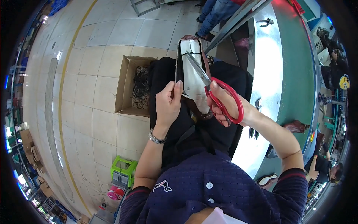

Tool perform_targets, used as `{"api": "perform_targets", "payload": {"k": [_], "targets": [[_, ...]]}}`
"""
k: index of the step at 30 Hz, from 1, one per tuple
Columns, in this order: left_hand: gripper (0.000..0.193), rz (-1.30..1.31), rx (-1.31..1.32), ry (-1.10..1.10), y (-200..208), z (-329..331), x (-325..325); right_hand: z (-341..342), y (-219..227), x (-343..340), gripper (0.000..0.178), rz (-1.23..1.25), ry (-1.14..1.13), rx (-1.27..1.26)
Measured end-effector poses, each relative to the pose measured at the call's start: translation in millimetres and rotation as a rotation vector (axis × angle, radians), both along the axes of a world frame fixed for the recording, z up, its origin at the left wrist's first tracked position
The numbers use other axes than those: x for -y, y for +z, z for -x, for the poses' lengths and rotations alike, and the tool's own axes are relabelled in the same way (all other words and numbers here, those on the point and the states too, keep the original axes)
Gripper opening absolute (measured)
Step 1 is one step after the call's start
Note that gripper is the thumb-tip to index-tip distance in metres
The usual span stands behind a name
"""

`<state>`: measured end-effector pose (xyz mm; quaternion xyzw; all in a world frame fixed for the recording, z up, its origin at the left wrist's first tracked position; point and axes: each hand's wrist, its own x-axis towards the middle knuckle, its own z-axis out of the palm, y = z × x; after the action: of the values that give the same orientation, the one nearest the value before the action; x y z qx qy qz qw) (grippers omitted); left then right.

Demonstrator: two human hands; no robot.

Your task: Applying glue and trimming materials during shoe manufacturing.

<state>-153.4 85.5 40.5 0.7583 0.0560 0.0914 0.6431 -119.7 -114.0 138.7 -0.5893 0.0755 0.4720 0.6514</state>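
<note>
A brown shoe upper [203,64] lies across my lap, its white underside up and a dark cord crossing it near the far end. My left hand [168,103] is closed, thumb against the fingers, pinching the shoe upper's left edge. In my right hand [223,102] is a pair of scissors [238,106] with red handles, fingers wrapped through the loops. The blades point away from me over the white underside, their tips close to the dark cord. Whether the tips touch the cord, I cannot tell.
An open cardboard box [123,84] holding tangled black cord stands on the tiled floor at left. Nearer me is a green plastic stool [123,164]. To the right runs a metal ledge [266,89] beside a green belt [292,48] carrying a brown shoe [296,127]. Another person's legs [216,16] are ahead.
</note>
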Motion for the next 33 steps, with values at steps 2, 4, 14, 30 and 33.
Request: {"api": "perform_targets", "payload": {"k": [2,4,14,30,33], "targets": [[0.039,0.002,0.014,0.006,0,1,0,-3,2,-2,0.065,0.134,0.113,0.148],[0.038,-0.056,-0.042,-0.027,8,0,-6,2,-3,0,0.064,0.161,0.118,0.214],[0.034,-0.655,0.327,0.082,39,-64,10,57,-17,88,0.032,0.401,-0.027,0.662],[0.020,-0.499,0.520,0.629,87,-30,-14,57,-129,269,0.043,1.642,-0.318,0.734],[0.026,-0.577,0.222,0.480,57,-32,-71,49,-131,261,0.040,1.620,-0.265,0.692]]}}
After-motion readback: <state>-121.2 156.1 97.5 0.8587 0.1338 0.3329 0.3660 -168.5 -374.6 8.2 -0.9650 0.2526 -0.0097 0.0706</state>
